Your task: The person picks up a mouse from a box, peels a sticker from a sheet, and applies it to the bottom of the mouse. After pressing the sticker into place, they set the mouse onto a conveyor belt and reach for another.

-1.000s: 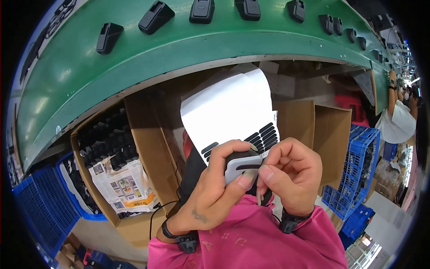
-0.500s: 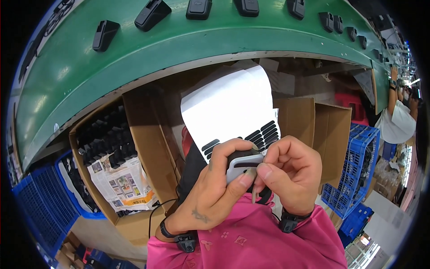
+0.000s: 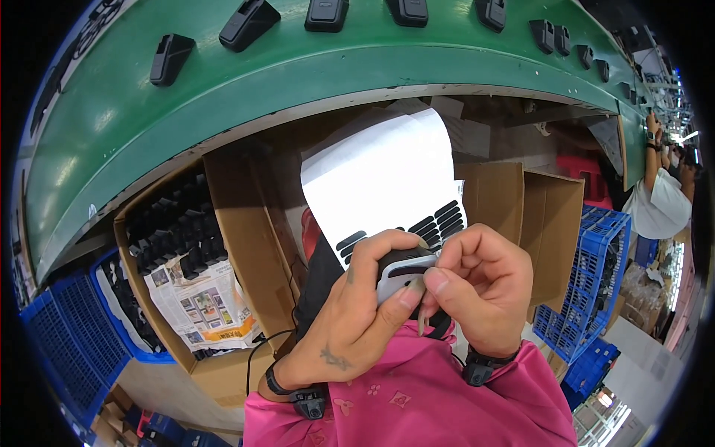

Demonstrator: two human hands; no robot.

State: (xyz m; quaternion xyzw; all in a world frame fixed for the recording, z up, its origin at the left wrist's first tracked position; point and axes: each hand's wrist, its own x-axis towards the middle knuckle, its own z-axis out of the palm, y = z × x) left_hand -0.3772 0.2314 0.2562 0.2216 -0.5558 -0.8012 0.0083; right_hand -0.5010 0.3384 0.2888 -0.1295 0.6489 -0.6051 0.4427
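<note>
My left hand (image 3: 354,316) is wrapped round a small black device with a light grey end face (image 3: 395,280), keeping it tilted over my lap. A dark, rounded strip shows in that grey end. Against the device's right edge my right hand (image 3: 484,290) is closed, thumb and forefinger pinched together; whatever lies between those fingertips is hidden. Just beyond both hands, a large white sheet (image 3: 380,167) lies across my lap. Rows of black, rounded-end stickers (image 3: 447,217) sit along its near part, some of them covered by my hands.
Several black cradle-shaped units (image 3: 326,13) stand along the green conveyor belt (image 3: 223,71) ahead. To the left is a cardboard box (image 3: 253,238) holding black parts and newspaper. At right are an open carton (image 3: 547,223), a blue crate (image 3: 581,290) and, farther off, another person (image 3: 659,205).
The black units on the belt have shifted slightly left. My right hand has moved a touch left along the device's edge; my left hand keeps its grip.
</note>
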